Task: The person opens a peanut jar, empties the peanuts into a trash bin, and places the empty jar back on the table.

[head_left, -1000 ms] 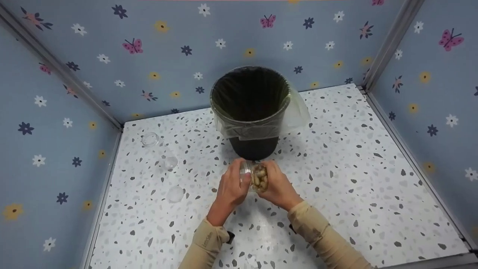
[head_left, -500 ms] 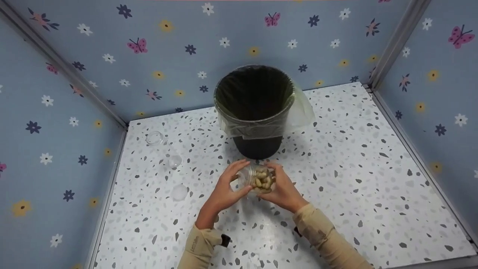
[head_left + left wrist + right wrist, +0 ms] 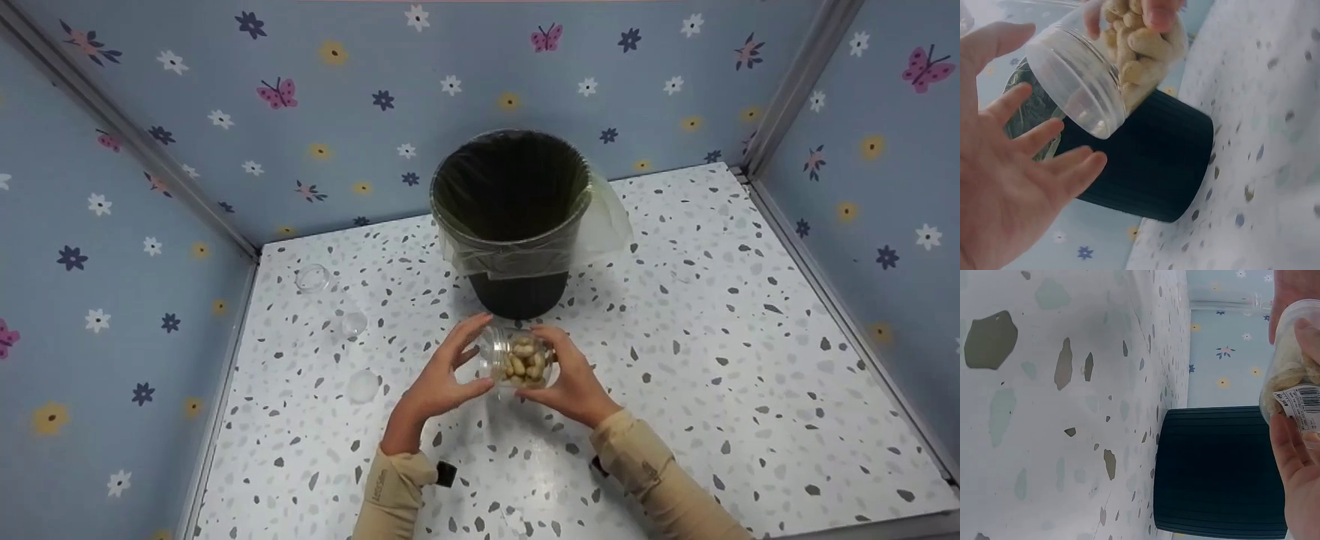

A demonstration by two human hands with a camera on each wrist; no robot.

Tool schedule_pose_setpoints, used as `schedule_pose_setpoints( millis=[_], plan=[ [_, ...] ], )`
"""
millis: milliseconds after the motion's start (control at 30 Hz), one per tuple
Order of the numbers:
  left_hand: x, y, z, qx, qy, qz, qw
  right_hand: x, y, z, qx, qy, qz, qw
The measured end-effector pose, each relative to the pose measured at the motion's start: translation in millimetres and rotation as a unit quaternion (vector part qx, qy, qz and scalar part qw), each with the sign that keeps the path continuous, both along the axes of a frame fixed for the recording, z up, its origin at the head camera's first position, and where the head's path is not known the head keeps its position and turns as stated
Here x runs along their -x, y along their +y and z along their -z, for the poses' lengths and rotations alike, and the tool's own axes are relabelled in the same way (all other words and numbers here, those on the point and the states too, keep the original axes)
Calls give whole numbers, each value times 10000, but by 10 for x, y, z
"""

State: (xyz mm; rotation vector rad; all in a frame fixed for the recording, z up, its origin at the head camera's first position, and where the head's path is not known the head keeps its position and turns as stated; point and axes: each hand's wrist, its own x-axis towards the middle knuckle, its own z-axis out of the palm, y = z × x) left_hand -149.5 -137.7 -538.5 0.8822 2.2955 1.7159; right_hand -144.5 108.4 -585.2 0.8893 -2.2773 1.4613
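Note:
A clear plastic jar (image 3: 527,361) of unshelled peanuts lies on its side in the air, just in front of the bin. My right hand (image 3: 576,384) grips its base end, fingers and thumb on opposite sides. Around the jar's ridged cap end (image 3: 1075,84), my left hand (image 3: 442,379) holds its fingers spread. The left wrist view shows a gap between those fingers and the cap. A white barcode label (image 3: 1304,404) shows on the jar in the right wrist view, where part of the jar runs out of frame.
A black bin (image 3: 521,292) with a translucent bag liner stands behind the hands, against the patterned wall (image 3: 337,97). On the speckled table (image 3: 712,360), a clear round piece (image 3: 312,278), a small clear dome-like piece (image 3: 354,325) and a whitish disc (image 3: 364,386) lie at left.
My left hand has loosened from the jar's cap end and its fingers have spread away to the left. More of the jar now shows. The right hand keeps its grip.

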Motion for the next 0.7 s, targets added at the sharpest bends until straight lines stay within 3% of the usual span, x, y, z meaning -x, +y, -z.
schedule_pose_setpoints(
  millis=[100,300,367,467,600,700],
  plan=[
    [0,13,0,-157,-324,211,9991,-13,1,0,22,-55,5,10000],
    [-50,30,-36,1169,-528,-397,9909,-33,14,5,83,52,69,9999],
    [-64,37,-43,1261,-385,-558,9897,-37,21,11,137,87,83,9998],
    [-76,52,-46,661,-94,-520,9964,-48,27,17,202,70,96,9997],
    [-77,57,-53,-345,147,-37,9993,-65,27,14,207,22,103,9997],
    [-63,61,-60,-373,231,69,9990,-73,28,4,198,-9,138,9997]
  ],
)
